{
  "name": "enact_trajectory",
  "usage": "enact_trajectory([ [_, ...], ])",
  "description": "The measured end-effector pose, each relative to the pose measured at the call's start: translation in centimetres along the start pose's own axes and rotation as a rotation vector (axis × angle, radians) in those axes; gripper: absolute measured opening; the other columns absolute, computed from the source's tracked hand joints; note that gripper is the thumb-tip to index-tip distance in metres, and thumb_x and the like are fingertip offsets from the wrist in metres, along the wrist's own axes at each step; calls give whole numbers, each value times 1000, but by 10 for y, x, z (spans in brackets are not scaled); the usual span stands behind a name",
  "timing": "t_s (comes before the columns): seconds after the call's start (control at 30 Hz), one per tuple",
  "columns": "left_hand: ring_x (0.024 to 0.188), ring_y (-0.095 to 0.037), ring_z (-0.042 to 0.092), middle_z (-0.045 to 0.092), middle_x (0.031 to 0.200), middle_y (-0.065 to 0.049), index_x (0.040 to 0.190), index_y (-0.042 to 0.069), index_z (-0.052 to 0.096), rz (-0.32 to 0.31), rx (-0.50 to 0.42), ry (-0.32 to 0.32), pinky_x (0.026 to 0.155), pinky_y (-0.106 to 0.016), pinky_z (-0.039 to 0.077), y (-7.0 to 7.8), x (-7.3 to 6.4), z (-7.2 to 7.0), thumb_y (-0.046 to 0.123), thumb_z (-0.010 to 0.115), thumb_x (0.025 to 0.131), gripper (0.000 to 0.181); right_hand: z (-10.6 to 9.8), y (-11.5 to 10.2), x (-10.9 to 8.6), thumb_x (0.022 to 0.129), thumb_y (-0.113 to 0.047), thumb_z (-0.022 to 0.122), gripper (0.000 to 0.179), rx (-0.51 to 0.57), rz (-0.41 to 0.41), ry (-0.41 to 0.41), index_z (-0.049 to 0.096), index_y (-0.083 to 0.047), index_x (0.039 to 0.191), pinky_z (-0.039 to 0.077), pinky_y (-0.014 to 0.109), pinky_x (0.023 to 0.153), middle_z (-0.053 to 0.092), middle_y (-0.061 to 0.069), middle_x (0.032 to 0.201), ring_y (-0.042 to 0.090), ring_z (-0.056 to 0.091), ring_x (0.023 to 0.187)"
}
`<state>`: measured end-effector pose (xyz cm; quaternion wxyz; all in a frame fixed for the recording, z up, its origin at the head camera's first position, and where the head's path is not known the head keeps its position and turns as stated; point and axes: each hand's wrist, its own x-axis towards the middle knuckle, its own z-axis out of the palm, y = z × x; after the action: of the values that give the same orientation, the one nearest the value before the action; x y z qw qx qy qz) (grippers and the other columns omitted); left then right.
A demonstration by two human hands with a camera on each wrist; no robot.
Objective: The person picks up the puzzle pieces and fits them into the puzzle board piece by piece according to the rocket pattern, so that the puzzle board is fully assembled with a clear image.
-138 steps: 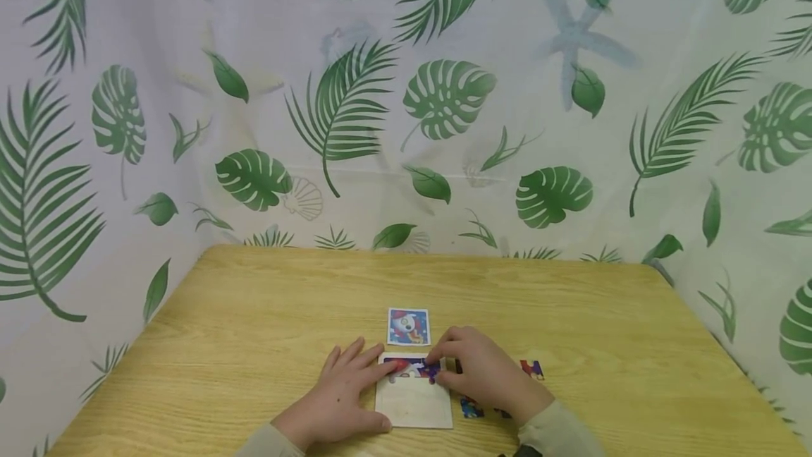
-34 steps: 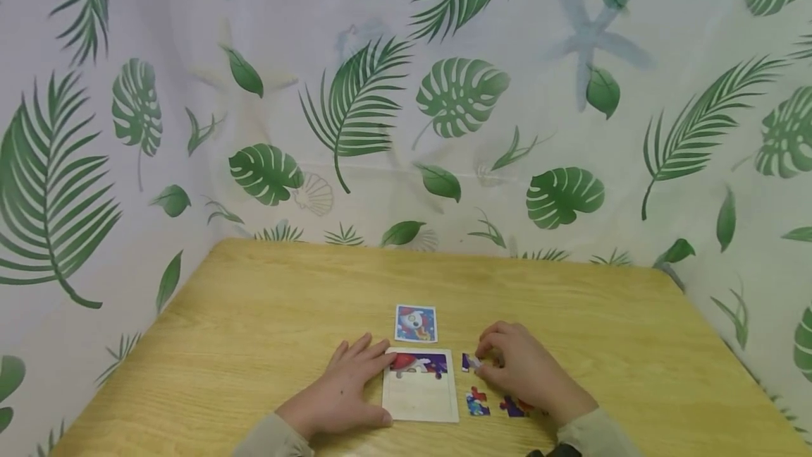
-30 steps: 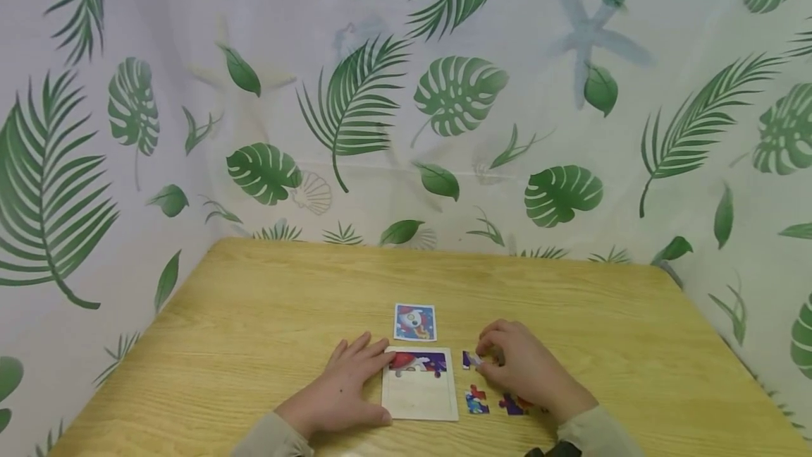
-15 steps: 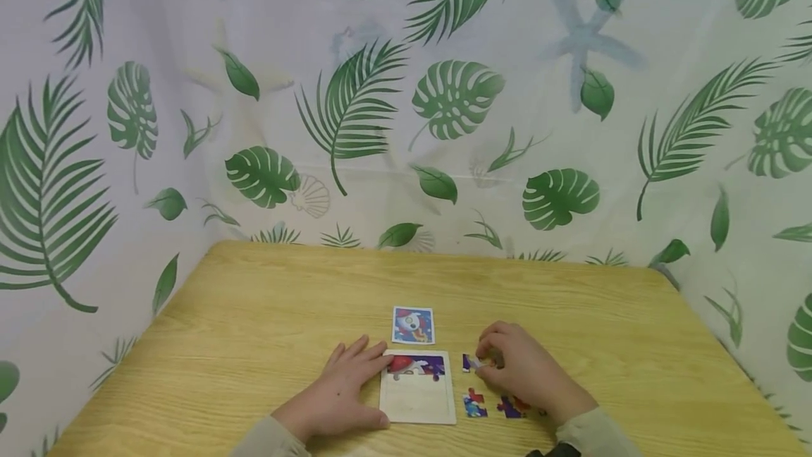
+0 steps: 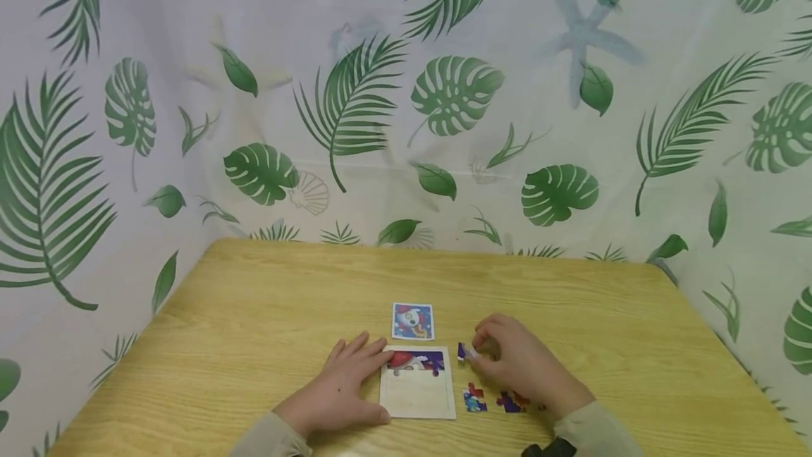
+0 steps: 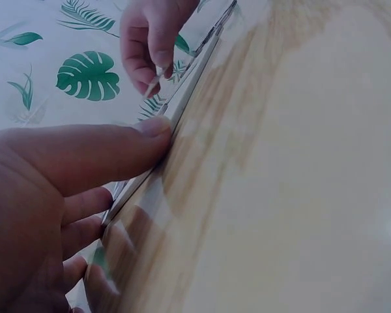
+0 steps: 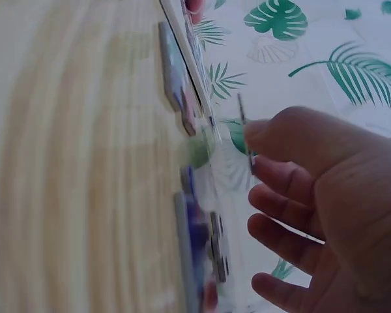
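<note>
A white-framed puzzle board [image 5: 417, 397] lies flat on the table, with its top row filled by purple, red and white pieces. My left hand [image 5: 339, 388] rests at the board's left side, fingers spread, thumb at its lower left edge. To the right of the board, my right hand [image 5: 520, 358] pinches a purple and white puzzle piece [image 5: 462, 352] between thumb and fingertips. In the right wrist view that piece [image 7: 243, 124] is edge-on and off the table. Below this hand lie a blue and red piece [image 5: 474, 398] and a purple and red piece [image 5: 511, 402].
A small square picture card [image 5: 412, 321] lies just behind the board. The wooden table [image 5: 285, 302] reaches back to a white curtain [image 5: 380, 210] printed with green leaves. Another piece [image 5: 541, 407] is mostly hidden by the right wrist.
My right hand moved from the board to the pieces on the right and took hold of one. Just now it has lifted the piece slightly. The left hand stays at the board.
</note>
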<state>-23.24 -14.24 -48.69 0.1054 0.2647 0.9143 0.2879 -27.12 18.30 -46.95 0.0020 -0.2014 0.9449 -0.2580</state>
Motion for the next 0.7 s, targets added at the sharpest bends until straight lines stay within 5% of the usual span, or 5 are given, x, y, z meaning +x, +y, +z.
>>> enact_trajectory([
  [0.37, 153, -34, 11, 31, 164, -5, 155, 15, 44, 6, -2, -6, 120, -60, -1, -1, -1, 0, 56, 76, 79, 92, 28, -61, 14, 85, -28, 79, 14, -40, -179, -38, 68, -21, 90, 50, 45, 99, 63, -2, 115, 21, 59, 110],
  [0.53, 153, -36, 11, 31, 164, -7, 155, 14, 44, 25, 2, 2, 119, -61, 0, 0, -1, -1, 55, 76, 79, 92, 41, -76, 18, 85, -32, 77, 12, -41, -182, -95, 69, -23, 89, 49, 44, 100, 63, -7, 111, 18, 58, 110],
  [0.7, 153, -36, 11, 30, 164, -7, 155, 14, 44, 37, 4, 5, 119, -61, 0, -1, -1, -2, 54, 77, 80, 91, 47, -84, 18, 85, -31, 77, 12, -96, -207, -63, 68, -22, 86, 51, 41, 94, 61, -12, 100, 14, 57, 100],
])
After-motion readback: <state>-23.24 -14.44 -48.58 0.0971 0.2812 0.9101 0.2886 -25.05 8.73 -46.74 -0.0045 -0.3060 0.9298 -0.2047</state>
